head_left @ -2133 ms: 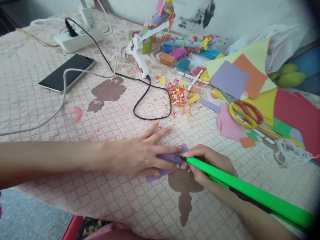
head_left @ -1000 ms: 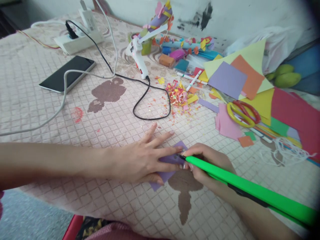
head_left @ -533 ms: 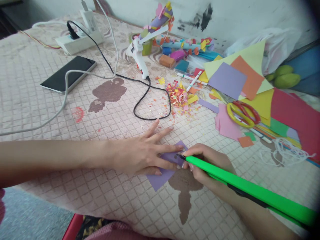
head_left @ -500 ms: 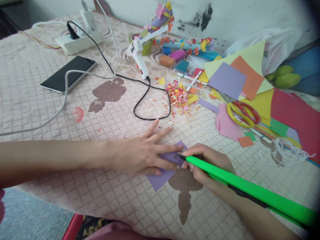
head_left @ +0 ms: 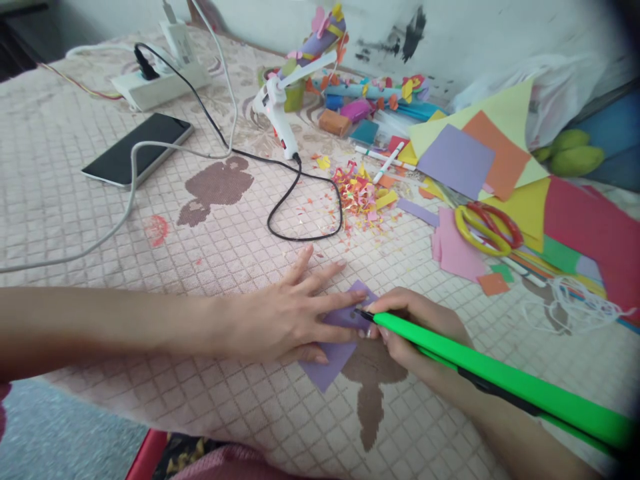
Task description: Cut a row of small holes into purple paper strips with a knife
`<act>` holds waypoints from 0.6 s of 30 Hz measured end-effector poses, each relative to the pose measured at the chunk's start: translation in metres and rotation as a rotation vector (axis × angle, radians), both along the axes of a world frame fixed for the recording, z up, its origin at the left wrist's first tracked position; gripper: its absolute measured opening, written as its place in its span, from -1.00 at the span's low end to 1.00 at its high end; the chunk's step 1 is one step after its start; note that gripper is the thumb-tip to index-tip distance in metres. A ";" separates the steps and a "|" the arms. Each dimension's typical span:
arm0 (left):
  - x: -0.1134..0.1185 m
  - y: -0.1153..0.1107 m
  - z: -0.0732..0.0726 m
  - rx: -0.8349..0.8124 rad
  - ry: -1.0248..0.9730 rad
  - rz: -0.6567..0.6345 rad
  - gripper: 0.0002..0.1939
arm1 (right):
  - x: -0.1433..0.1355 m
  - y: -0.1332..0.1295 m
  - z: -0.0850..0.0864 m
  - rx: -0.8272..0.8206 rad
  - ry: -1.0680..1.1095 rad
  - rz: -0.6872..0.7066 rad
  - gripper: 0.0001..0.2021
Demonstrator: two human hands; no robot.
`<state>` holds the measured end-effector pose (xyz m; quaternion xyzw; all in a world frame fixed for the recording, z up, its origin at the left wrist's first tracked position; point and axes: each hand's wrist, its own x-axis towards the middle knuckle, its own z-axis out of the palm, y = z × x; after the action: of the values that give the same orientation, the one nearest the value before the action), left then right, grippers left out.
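From the head camera I see a piece of purple paper [head_left: 326, 372] lying flat on the checked tablecloth [head_left: 240, 407], near the table's front edge, one corner pointing toward the person. The left hand [head_left: 287, 317] lies across it with fingers spread, two of them reaching over the paper and the thumb resting near its lower edge. The right hand [head_left: 425, 317] pinches a long green pen [head_left: 475, 363] close to its dark tip, which meets the paper between two left fingertips, beside a small dark spot. Beyond the hands I have a looped black cord [head_left: 273, 223] running to a white glue gun [head_left: 280, 120], with a heap of paper scraps [head_left: 357, 193] just right of the loop. The green pot [head_left: 295, 97] stands behind the glue gun, and a decorated purple tube [head_left: 325, 40] slants up from it; from here I can't tell how deep the tube sits inside. On the right, the scissors [head_left: 461, 225], with yellow and red handles, lie partly over pink paper [head_left: 457, 247], near a tangle of white string [head_left: 575, 300]. Farther back, a plastic bag [head_left: 575, 77] rests by the wall, its contents unclear to me, with green fruit [head_left: 577, 161] beside it. At the far left, a phone [head_left: 137, 148] lies in front of a power strip [head_left: 160, 88] with plugs seated in its sockets.
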<state>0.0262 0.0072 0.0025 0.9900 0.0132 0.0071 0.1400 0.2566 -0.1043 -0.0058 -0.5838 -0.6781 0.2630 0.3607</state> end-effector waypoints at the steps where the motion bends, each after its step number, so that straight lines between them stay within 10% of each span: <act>1: 0.000 0.003 0.001 -0.014 0.006 -0.021 -0.46 | 0.000 0.000 0.000 0.001 -0.004 0.003 -0.69; 18: -0.001 0.005 0.004 0.041 -0.004 0.011 -0.40 | 0.000 -0.001 0.003 -0.059 0.007 0.012 -0.73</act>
<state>0.0256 0.0117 0.0065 0.9926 0.0182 0.0103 0.1198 0.2566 -0.1058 -0.0026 -0.5891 -0.6723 0.2873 0.3440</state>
